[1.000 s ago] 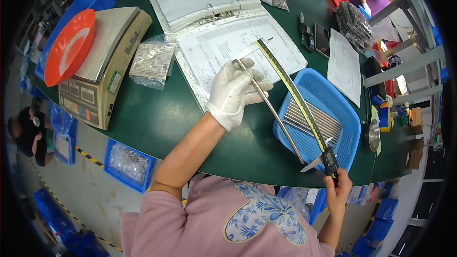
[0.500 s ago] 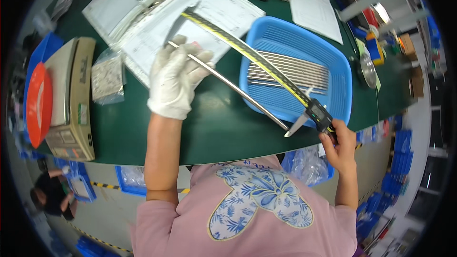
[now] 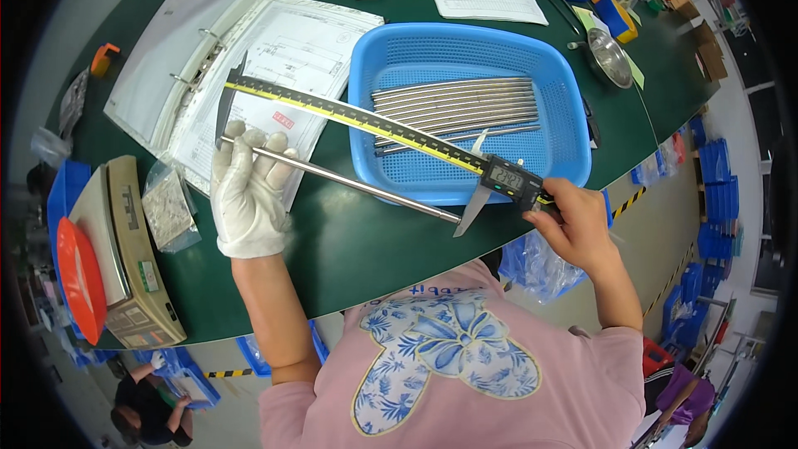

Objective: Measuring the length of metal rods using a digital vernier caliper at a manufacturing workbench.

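A slim steel rod (image 3: 374, 189) is held over the green counter (image 3: 332, 262), its long axis sloping from upper left to lower right, roughly parallel to a digital caliper (image 3: 374, 126). The gloved left hand (image 3: 253, 204) grasps the rod near its upper-left end; the lower-right end is at the caliper's sliding jaw, contact unclear. The bare right hand (image 3: 573, 220) grips the caliper's display end. Beyond, 1 blue plastic basket (image 3: 465, 48) holds a row of steel rods (image 3: 457, 106), lying roughly left to right.

Ok, my feed's showing digits on the caliper screen (image 3: 506, 175), a red stamp (image 3: 283, 120) on the binder page (image 3: 287, 54), plus blue lettering (image 3: 431, 289) on the pink shirt (image 3: 557, 366).
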Available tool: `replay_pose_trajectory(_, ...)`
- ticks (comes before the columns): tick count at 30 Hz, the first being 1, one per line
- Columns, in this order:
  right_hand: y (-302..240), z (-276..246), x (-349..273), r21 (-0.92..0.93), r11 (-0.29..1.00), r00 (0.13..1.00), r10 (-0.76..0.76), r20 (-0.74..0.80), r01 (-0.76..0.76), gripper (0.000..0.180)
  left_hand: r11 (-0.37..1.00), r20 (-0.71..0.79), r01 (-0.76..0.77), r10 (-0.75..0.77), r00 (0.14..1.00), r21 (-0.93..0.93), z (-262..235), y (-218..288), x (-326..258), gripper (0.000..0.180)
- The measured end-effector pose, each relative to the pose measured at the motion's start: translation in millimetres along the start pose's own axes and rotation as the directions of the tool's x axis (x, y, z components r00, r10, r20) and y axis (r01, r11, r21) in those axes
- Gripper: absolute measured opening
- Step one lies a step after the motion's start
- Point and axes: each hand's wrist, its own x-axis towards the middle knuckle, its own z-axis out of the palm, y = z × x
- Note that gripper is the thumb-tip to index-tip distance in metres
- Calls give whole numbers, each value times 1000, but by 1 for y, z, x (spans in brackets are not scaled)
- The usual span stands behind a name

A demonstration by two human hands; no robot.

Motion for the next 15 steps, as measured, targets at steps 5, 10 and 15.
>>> replay_pose_trajectory(5, 1, 2, 2, 4, 1000, 1000, -7, 8, 7, 28, 1000, 38, 15, -15, 999, -7, -4, 1, 2, 24)
replay_pose_trajectory(10, 3, 3, 2, -30, 999, 1000, 23, 13, -23, 28, 1000, 26, 15, -15, 1000, 10, -3, 0, 3, 23)
replay_pose_trajectory(15, 5, 6, 1, -56, 997, 998, 59, 20, -57, 30, 1000, 52, 29, -29, 998, 2, -7, -2, 4, 25)
